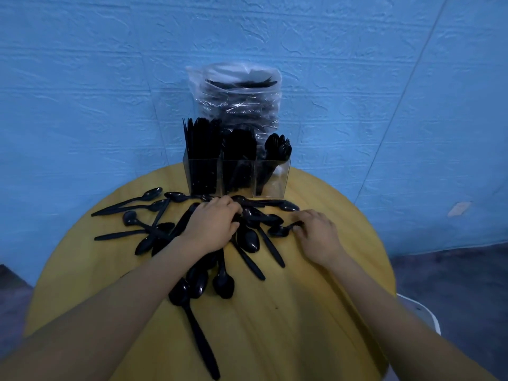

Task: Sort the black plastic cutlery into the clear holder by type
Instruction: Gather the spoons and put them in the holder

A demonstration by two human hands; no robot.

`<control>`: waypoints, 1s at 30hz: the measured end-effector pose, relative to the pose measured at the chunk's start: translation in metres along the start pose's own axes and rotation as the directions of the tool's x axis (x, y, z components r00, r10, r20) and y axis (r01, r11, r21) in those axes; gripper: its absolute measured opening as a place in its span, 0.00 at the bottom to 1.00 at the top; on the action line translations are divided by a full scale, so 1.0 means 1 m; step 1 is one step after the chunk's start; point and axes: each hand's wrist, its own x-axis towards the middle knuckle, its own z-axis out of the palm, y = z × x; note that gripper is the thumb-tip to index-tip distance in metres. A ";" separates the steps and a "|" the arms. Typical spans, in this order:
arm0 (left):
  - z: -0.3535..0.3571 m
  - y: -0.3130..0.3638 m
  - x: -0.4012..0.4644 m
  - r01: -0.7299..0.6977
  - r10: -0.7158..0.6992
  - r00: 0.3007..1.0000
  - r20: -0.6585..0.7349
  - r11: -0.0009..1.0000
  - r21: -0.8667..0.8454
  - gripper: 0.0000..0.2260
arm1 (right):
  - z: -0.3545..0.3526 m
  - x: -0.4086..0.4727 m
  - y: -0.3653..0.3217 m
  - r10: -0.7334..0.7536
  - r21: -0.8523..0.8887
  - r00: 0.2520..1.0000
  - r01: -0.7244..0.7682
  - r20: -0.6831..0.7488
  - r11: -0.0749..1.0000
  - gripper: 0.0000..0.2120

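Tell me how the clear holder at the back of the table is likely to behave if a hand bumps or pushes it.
The clear holder looks rigid, so it should slide as one piece rather than flex. Its left and middle compartments are packed with upright cutlery standing well above the rim, so it may be top-heavy and prone to tipping. On the smooth yellow table it probably slides easily.

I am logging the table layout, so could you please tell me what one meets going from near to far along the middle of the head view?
Lone black plastic spoon → heap of black plastic spoons → clear three-compartment holder → clear plastic bag of black cutlery → blue textured wall.
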 end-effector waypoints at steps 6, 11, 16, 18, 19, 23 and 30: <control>0.000 0.005 0.003 0.046 -0.044 0.998 0.049 0.998 -0.039 0.03 | -0.001 -0.017 0.001 -0.035 0.017 0.999 0.036 -0.035 0.999 0.09; -0.006 0.012 -0.002 0.009 -0.016 0.998 -0.058 0.992 -0.126 0.02 | -0.016 -0.026 0.005 -0.003 0.215 0.983 0.043 -0.185 0.976 0.04; -0.013 0.025 -0.019 -0.121 0.085 0.977 -0.194 0.975 -0.184 0.07 | -0.036 -0.023 -0.022 0.016 0.302 0.948 0.085 -0.318 0.950 0.05; -0.013 0.032 -0.026 -0.189 0.139 0.959 -0.246 0.962 -0.195 0.07 | -0.035 -0.022 -0.041 -0.016 0.264 0.968 0.085 -0.251 0.961 0.06; -0.014 0.034 -0.030 -0.218 0.164 0.951 -0.263 0.957 -0.193 0.07 | -0.032 -0.022 -0.050 -0.036 0.249 0.982 0.083 -0.187 0.965 0.06; -0.018 0.034 -0.042 -0.261 0.190 0.931 -0.312 0.943 -0.206 0.05 | -0.018 -0.030 -0.075 -0.098 0.309 0.995 0.085 0.026 0.947 0.11; -0.023 0.019 -0.073 0.001 -0.196 0.864 -0.464 0.922 -0.387 0.15 | -0.005 -0.043 -0.086 -0.135 0.470 0.986 0.075 0.095 0.879 0.12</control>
